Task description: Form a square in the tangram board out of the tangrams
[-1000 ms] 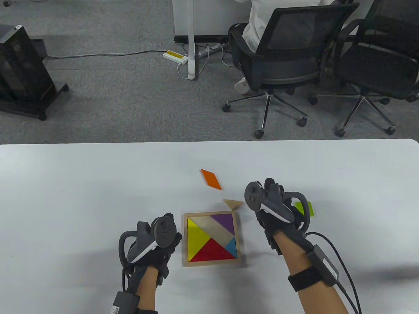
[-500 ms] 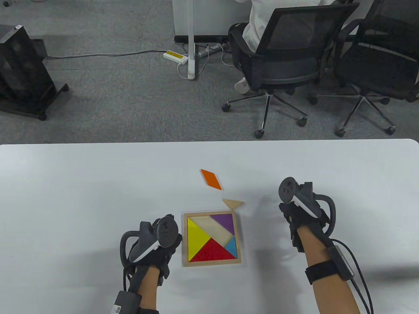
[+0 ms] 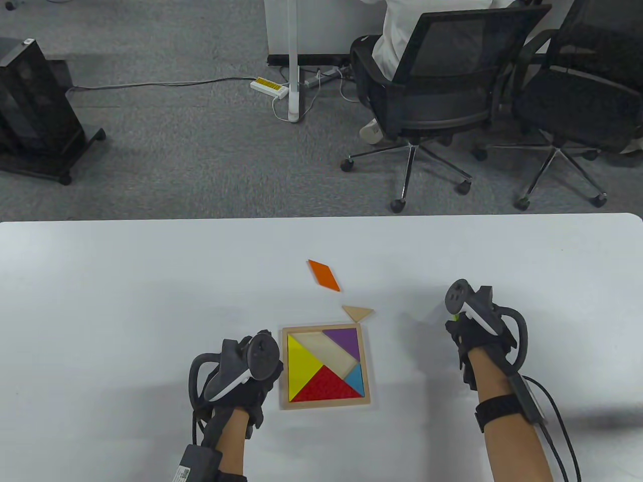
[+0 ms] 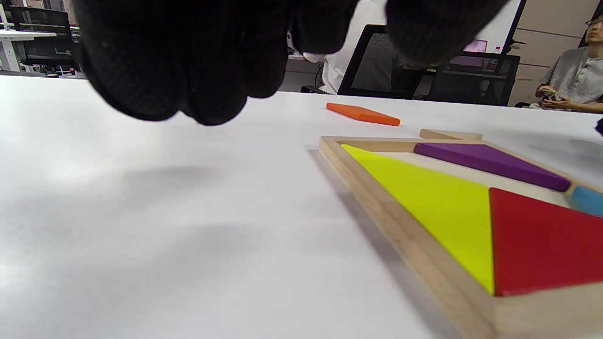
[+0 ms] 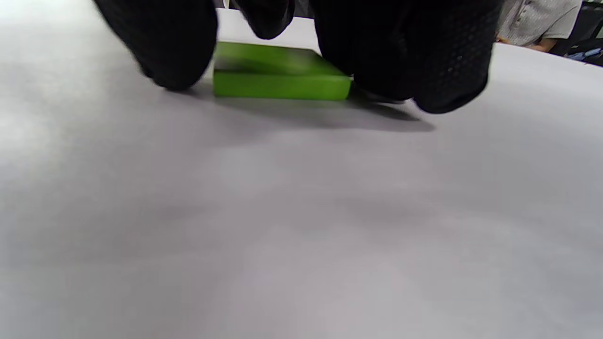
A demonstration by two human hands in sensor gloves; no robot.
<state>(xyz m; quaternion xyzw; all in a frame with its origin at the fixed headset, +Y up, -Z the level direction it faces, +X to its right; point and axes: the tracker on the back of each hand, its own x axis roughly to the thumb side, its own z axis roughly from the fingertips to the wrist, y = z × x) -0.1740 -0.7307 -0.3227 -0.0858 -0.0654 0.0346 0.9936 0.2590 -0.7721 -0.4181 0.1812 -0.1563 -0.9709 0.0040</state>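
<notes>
The wooden tangram board [image 3: 285, 369] lies at the table's front middle, holding yellow [image 3: 301, 366], red [image 3: 326, 386], blue [image 3: 356, 379] and purple [image 3: 346, 341] pieces around a bare diagonal strip. An orange parallelogram [image 3: 324, 275] and a plain wooden triangle [image 3: 358, 313] lie beyond the board. My right hand [image 3: 477, 334] covers the green piece [image 5: 278, 73], which lies flat on the table to the board's right. Its thumb [image 5: 165, 52] and fingers [image 5: 414, 56] curl down on either side. My left hand [image 3: 251, 381] hovers by the board's left edge, its fingers [image 4: 188, 70] loosely curled and holding nothing.
The white table [image 3: 125, 301] ends at a far edge, with grey carpet beyond. Two black office chairs [image 3: 437, 90] stand behind, a person seated in one. A black cabinet on wheels [image 3: 35, 110] stands at the far left.
My right hand has moved right, from beside the wooden triangle to over the green piece, which it now covers. The left hand has edged slightly toward the board.
</notes>
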